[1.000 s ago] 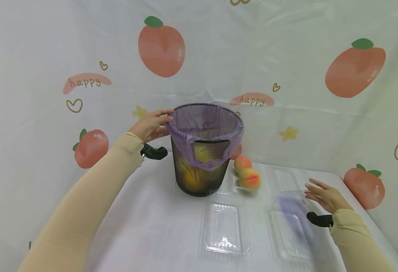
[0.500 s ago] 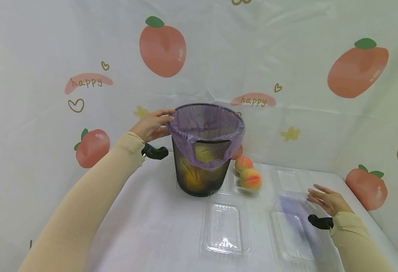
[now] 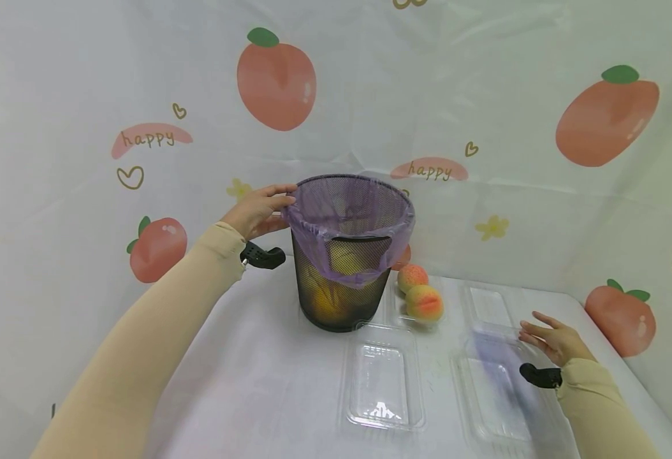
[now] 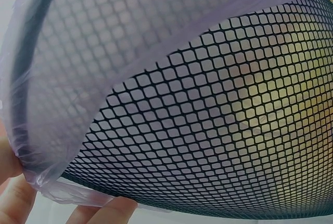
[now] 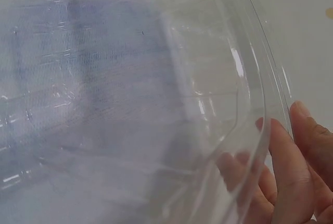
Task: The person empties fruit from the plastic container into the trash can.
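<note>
My left hand [image 3: 258, 210] grips the rim of a black mesh wastebasket [image 3: 342, 287] lined with a translucent purple bag [image 3: 350, 255]. In the left wrist view, fingertips [image 4: 117, 208] hold the bag's gathered edge against the basket. Yellowish things show through the mesh. At the right, my right hand [image 3: 556, 338] pinches the edge of a clear plastic clamshell container [image 3: 493, 389]. Up close, some fingers [image 5: 234, 174] show through the plastic while the thumb [image 5: 315, 140] lies outside its rim. A bluish-purple patch [image 5: 104, 52] shows through the container.
Two peaches [image 3: 424, 303] sit in a clear container just right of the wastebasket. Another clear plastic container [image 3: 382, 389] lies front centre, and one more clear container [image 3: 488, 306] is behind the right one. A printed cloth wall [image 3: 336, 140] closes off the back.
My right hand has dropped slightly at the container's edge, its fingers shifting a little. My left hand stays on the wastebasket's rim. The whole head view has drifted very slightly.
</note>
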The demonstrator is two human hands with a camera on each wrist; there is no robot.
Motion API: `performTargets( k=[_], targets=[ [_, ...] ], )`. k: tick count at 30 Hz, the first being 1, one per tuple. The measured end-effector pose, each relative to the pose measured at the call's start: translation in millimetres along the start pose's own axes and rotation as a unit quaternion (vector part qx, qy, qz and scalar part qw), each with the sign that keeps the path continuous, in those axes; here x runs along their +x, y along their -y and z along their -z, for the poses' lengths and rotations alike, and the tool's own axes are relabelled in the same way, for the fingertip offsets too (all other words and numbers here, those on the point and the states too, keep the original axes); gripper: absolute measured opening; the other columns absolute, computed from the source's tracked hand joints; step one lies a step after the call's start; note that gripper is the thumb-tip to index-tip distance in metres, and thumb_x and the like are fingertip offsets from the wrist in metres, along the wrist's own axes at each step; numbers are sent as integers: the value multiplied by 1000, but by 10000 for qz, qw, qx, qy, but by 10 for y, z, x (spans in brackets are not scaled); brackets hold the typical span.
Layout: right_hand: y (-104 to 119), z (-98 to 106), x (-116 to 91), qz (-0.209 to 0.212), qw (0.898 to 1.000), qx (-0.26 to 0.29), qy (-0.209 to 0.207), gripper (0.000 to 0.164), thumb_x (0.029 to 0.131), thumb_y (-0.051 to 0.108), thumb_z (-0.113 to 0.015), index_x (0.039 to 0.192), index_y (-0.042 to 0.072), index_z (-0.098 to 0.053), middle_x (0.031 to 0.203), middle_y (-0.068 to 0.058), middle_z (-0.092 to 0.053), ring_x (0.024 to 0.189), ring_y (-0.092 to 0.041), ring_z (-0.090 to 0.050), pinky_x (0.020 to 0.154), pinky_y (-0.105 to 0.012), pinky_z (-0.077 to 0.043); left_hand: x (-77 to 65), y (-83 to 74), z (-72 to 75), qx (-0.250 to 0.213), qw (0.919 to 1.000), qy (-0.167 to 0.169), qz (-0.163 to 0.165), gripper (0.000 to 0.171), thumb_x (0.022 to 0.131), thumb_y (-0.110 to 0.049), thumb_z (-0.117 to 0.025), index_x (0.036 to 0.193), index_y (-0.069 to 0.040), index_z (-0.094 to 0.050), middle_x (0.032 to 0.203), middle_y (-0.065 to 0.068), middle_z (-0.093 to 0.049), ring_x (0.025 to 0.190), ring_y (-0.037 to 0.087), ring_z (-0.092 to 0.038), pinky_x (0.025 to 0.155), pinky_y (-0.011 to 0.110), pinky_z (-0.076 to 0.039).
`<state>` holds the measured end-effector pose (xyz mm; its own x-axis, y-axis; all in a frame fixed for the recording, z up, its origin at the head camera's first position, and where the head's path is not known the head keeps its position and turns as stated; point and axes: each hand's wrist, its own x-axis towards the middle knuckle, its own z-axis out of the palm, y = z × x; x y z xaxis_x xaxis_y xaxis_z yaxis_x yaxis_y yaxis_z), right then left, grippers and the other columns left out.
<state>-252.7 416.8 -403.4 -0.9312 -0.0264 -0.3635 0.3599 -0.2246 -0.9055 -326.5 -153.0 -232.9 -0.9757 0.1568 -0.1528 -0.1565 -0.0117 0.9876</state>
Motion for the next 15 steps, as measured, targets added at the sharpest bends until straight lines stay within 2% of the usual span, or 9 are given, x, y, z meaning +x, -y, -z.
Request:
performTargets(
  k=[1,4,5,13,14,15],
  targets=[
    [0,-3,-3,-7,10000,-38,-9,97,90,-5,-63,153,7,9,79,1,-69,76,-14,-72,79,-21,-57,-7,0,-4,-7,10000,10,-21,50,101,-11,-52,149,-16,-39,120,6,-50,79,9,-62,72,21,-55],
    [-6,-1,-1,-68,9999,-109,-92,101,89,-3,-66,153,8,11,79,2,-68,75,-13,-72,79,-20,-56,-36,-4,-13,-62,10000,41,-66,50,100,-10,-53,148,-16,-41,114,5,-52,80,9,-62,73,21,-55],
    [-10,0,1,-70,9998,-147,-79,103,89,-2,-66,150,5,16,78,3,-68,75,-13,-72,79,-20,-56,-39,-4,-14,-75,9999,41,-74,50,100,-10,-54,148,-16,-41,113,4,-53,80,9,-62,73,21,-55],
    [-51,30,19,4,9998,-169,-107,102,88,-2,-67,152,5,12,81,9,-62,77,-14,-72,82,-24,-56,12,11,1,-22,10000,-4,2,50,101,-12,-52,149,-17,-39,115,5,-49,76,8,-61,69,20,-54],
    [-53,29,20,17,9997,-210,-137,103,88,-1,-68,153,5,12,91,1,-65,78,-13,-72,83,-23,-56,16,12,3,-20,10000,9,11,50,101,-12,-51,149,-17,-38,116,5,-48,76,8,-61,69,20,-54],
    [-54,29,19,17,9996,-250,-153,102,88,-1,-68,153,5,11,103,-13,-65,78,-12,-72,83,-23,-56,20,13,5,-11,10000,25,13,51,101,-12,-51,150,-17,-38,117,5,-48,76,8,-61,69,20,-54]
  ],
)
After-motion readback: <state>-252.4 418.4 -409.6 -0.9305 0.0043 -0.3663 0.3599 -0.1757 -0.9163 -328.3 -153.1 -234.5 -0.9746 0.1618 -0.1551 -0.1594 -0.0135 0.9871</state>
